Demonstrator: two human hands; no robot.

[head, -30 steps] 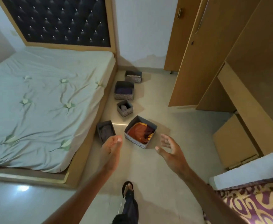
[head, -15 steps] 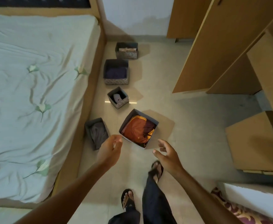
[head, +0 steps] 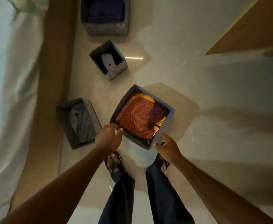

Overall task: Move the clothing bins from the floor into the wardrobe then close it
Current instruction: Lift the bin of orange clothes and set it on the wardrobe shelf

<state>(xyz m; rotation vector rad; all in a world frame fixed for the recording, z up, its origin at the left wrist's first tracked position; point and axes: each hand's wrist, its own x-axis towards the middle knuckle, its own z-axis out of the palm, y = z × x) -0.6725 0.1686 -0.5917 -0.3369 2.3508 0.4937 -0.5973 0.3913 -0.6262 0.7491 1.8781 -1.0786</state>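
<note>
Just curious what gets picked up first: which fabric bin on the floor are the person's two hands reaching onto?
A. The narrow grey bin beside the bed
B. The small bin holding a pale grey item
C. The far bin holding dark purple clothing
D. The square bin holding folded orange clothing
D: the left hand and right hand sit at the near corners of the square grey bin of orange clothing.

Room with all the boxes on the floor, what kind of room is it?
Most likely a bedroom. A bed with a pale sheet runs down one side, fabric bins of folded clothes sit on the floor, and a wooden wardrobe door stands open nearby.
</note>
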